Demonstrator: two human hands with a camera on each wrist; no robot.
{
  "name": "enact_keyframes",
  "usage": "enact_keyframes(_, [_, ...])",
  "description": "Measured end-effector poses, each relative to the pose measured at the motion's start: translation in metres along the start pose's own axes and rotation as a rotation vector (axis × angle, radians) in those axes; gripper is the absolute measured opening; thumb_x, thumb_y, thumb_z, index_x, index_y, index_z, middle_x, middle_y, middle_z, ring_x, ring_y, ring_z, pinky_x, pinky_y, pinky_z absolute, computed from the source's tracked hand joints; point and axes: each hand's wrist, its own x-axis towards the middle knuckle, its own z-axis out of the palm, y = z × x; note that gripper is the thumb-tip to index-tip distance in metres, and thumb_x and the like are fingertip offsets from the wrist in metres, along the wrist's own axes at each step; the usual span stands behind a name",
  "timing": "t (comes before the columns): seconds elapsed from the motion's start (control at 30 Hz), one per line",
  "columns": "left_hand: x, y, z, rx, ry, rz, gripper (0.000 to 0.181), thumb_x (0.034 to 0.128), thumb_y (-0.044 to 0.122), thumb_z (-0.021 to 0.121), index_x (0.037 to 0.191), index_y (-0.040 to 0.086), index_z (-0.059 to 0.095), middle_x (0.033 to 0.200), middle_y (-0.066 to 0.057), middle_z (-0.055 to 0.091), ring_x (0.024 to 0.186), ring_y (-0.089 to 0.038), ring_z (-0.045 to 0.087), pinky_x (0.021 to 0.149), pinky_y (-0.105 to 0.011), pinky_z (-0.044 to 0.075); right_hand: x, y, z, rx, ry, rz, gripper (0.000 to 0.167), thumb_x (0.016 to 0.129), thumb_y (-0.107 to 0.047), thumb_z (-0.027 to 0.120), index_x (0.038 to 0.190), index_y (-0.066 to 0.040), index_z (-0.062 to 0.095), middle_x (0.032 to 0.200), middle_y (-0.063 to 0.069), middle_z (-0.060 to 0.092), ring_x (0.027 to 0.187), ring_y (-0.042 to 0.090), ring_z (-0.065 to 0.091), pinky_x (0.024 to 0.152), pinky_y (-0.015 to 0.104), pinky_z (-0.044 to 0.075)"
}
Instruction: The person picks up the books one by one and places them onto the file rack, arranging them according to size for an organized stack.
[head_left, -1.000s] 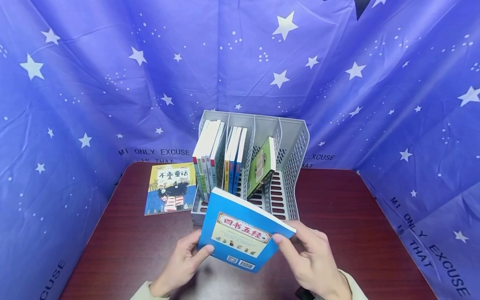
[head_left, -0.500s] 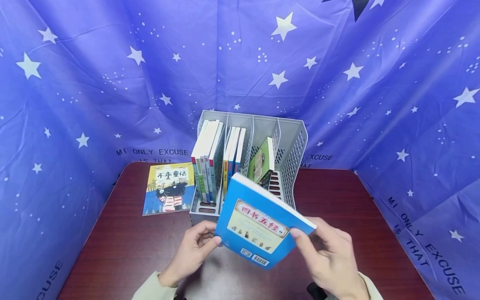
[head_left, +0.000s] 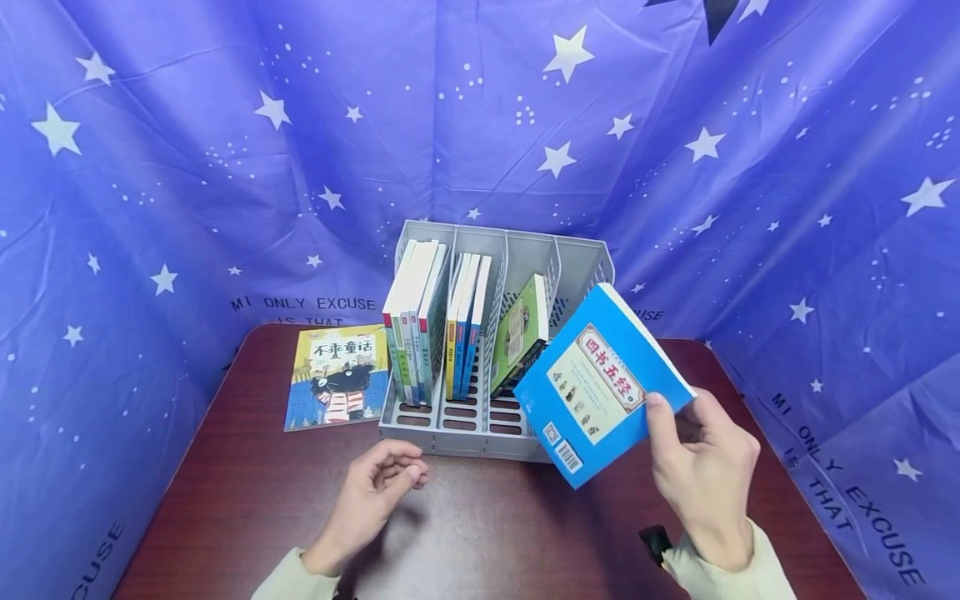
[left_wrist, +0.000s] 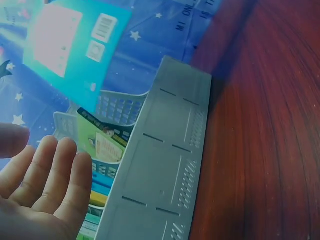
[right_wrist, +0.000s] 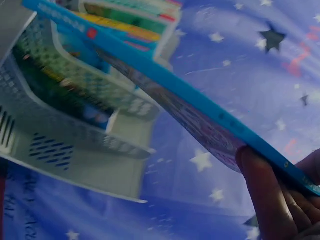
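Observation:
A blue book is tilted in the air at the right front of the grey file rack, its cover facing up. My right hand pinches it by the right corner, thumb on the cover and fingers behind. In the right wrist view the book's blue spine runs across the rack. My left hand holds nothing, its fingers loosely curled in front of the rack; the left wrist view shows the fingers apart from any book.
Several books stand in the rack's left slot and three in the second. A green book leans in the third. A yellow and blue picture book lies on the dark red table left of the rack. Starry curtains surround it.
The blue book has moved right and up, turning clockwise, in my right hand. My left hand has let go of its left edge and stays near the front of the rack.

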Motion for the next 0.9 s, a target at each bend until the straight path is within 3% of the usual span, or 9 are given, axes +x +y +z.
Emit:
enact_keyframes(0.1, [-0.001, -0.001, -0.004, 0.026, 0.034, -0.031, 0.017, 0.0906, -0.010, 0.060, 0.108, -0.012, 0.058, 0.093, 0.003, 0.071, 0.082, -0.015, 0.071, 0.075, -0.031, 0.061, 0.001, 0.010, 0.006, -0.096, -0.005, 0.060, 0.009, 0.083, -0.004, 0.072, 0.079, 0.001, 0.066, 0.068, -0.027, 0.062, 0.061, -0.020, 0.054, 0.054, 0.005, 0.039])
enact_keyframes(0.2, [-0.002, -0.001, -0.010, 0.080, 0.098, -0.076, 0.016, 0.0897, -0.008, 0.063, 0.105, -0.012, 0.059, 0.090, 0.004, 0.071, 0.080, -0.015, 0.072, 0.074, -0.030, 0.060, 0.001, 0.017, 0.012, -0.139, 0.001, 0.076, 0.011, 0.084, -0.007, 0.071, 0.078, 0.000, 0.065, 0.064, -0.005, 0.069, 0.063, -0.023, 0.051, 0.054, 0.006, 0.038])
enact_keyframes(0.3, [-0.002, -0.001, -0.020, 0.161, 0.204, -0.135, 0.014, 0.0881, -0.009, 0.064, 0.102, -0.010, 0.062, 0.085, 0.003, 0.072, 0.075, -0.014, 0.071, 0.071, -0.027, 0.060, 0.001, 0.024, 0.021, -0.146, 0.022, 0.057, 0.010, 0.084, -0.007, 0.070, 0.080, 0.001, 0.065, 0.065, 0.014, 0.070, 0.065, -0.026, 0.048, 0.054, 0.007, 0.038])
enact_keyframes(0.4, [-0.001, -0.002, -0.033, 0.229, 0.309, -0.192, 0.014, 0.0873, -0.010, 0.064, 0.101, -0.010, 0.063, 0.084, -0.007, 0.073, 0.071, -0.012, 0.071, 0.068, -0.024, 0.059, 0.002, 0.029, 0.030, -0.144, 0.042, 0.034, 0.009, 0.084, -0.006, 0.069, 0.081, 0.002, 0.066, 0.064, 0.014, 0.069, 0.064, -0.023, 0.047, 0.053, 0.008, 0.037])
enact_keyframes(0.53, [0.000, -0.006, -0.052, 0.288, 0.401, -0.245, 0.015, 0.0892, -0.008, 0.064, 0.103, -0.012, 0.063, 0.085, -0.019, 0.072, 0.070, -0.006, 0.069, 0.067, -0.022, 0.058, 0.005, 0.034, 0.041, -0.128, 0.051, 0.002, 0.009, 0.084, -0.007, 0.070, 0.084, 0.002, 0.067, 0.065, 0.013, 0.070, 0.062, -0.015, 0.052, 0.054, 0.008, 0.038])
enact_keyframes(0.77, [-0.005, -0.013, -0.068, 0.299, 0.468, -0.273, 0.016, 0.0907, -0.008, 0.063, 0.106, -0.013, 0.061, 0.078, 0.004, 0.071, 0.069, -0.007, 0.069, 0.064, -0.022, 0.057, 0.005, 0.036, 0.065, -0.104, 0.048, -0.059, 0.008, 0.086, -0.006, 0.068, 0.085, 0.002, 0.067, 0.068, 0.012, 0.071, 0.057, 0.007, 0.060, 0.055, 0.011, 0.042])
enact_keyframes(0.9, [-0.006, -0.013, -0.069, 0.297, 0.476, -0.296, 0.016, 0.0905, -0.008, 0.063, 0.106, -0.012, 0.062, 0.080, -0.003, 0.072, 0.070, -0.008, 0.069, 0.065, -0.023, 0.058, 0.003, 0.031, 0.079, -0.087, 0.055, -0.099, 0.008, 0.085, -0.005, 0.067, 0.084, 0.002, 0.066, 0.068, 0.013, 0.071, 0.055, 0.019, 0.062, 0.054, 0.016, 0.046])
